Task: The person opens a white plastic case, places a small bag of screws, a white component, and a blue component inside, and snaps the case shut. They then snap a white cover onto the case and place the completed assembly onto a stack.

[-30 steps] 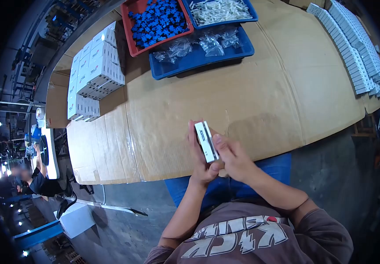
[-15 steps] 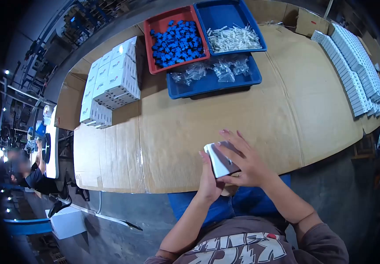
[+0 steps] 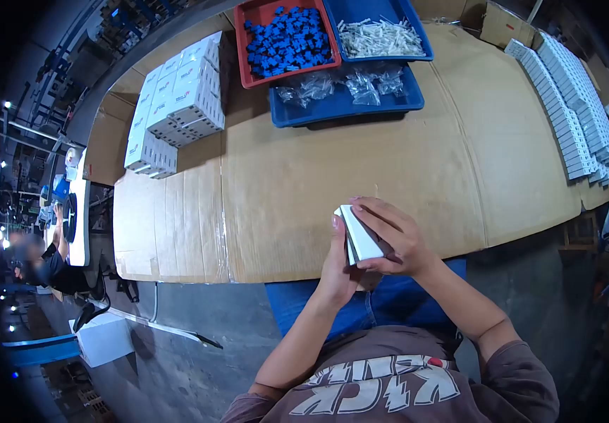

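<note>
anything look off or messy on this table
Nothing spilled or damaged. Only the near end of the rows of white boxes on the right looks slightly out of line. The left hand and right hand hold a small white box.

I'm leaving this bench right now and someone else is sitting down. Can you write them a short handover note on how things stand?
Left hand: grips the small white box from below, over the cardboard-covered table front edge.
Right hand: fingers curled over the same box.
Parts: blue pieces in the red tray, white pieces in the far blue tray, clear bags in the near blue tray.
Done, apparently: stacked white boxes at left, rows of boxes at right.
Left: the held box is not yet set down.
</note>
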The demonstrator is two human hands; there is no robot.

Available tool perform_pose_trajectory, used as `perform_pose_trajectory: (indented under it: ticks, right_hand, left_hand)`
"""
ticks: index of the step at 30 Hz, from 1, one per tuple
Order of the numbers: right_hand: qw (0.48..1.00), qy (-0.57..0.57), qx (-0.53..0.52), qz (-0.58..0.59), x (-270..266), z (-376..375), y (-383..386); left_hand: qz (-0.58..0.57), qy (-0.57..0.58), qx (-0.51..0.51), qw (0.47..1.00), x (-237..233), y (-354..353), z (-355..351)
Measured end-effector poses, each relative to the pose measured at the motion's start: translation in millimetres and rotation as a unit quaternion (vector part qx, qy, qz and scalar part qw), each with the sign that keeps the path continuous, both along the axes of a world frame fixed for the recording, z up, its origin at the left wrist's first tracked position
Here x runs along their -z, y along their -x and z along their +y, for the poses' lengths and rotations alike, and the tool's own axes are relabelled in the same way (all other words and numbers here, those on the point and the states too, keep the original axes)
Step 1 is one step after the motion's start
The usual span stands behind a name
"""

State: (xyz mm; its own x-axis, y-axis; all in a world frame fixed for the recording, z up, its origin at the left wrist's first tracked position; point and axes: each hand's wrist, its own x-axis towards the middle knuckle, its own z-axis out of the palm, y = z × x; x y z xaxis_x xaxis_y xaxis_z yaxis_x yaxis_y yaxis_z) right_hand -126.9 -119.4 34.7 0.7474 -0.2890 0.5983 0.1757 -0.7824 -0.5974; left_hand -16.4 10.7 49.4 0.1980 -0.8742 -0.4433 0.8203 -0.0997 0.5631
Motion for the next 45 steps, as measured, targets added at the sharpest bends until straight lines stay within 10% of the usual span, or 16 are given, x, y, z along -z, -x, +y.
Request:
perform_pose_trajectory:
  ticks: [3,7,11,14,22,45]
  right_hand:
    - [0.996,-0.08,0.013,0.029,8,7,5]
    - [0.884,-0.467,0.001,-0.02,22,14,-1]
    - [0.825,-0.56,0.031,-0.066,22,24,-13]
    - [0.785,-0.613,0.054,-0.078,7,43,-23]
    - [0.966,-0.256,-0.005,0.035,16,18,-8]
    - [0.985,-0.087,0.147,-0.009,39,27,-17]
  left_hand:
    - [0.022,-0.013,0.007,1.0,2,0,2]
    - [0.011,0.045,0.03,0.998,19,-2,-3]
    - [-0.348,0.057,-0.039,0.935,26,9,-8]
    - [-0.344,0.075,-0.095,0.931,34,9,-14]
    - [-0.094,-0.029,-0.162,0.982,26,-20,-16]
    - [-0.196,-0.107,-0.146,0.964,32,7,-30]
